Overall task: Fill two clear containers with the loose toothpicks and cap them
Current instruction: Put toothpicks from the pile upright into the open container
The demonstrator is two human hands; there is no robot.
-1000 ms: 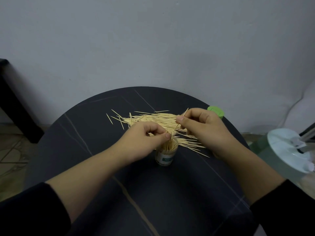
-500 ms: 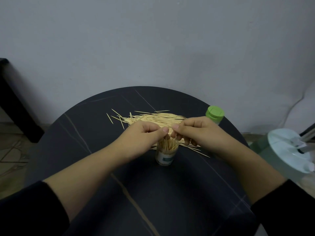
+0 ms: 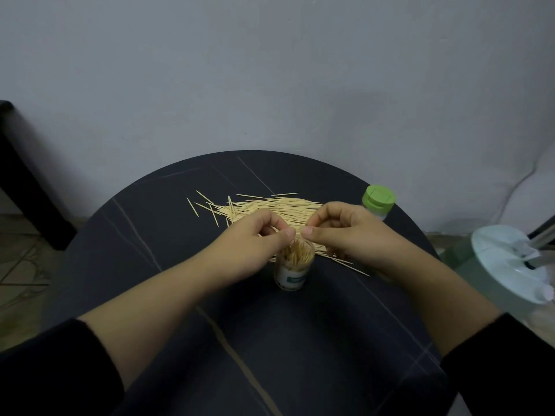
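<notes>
Black round table (image 3: 135,250) w/ pale veins, toothpicks (image 3: 270,205) strewn; grey wall (image 3: 270,70) behind.

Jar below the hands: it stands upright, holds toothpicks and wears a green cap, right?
Not the cap. The head view shows the jar upright with toothpicks inside, but open at the top. The green cap sits on the other container, farther off to the right.
</notes>
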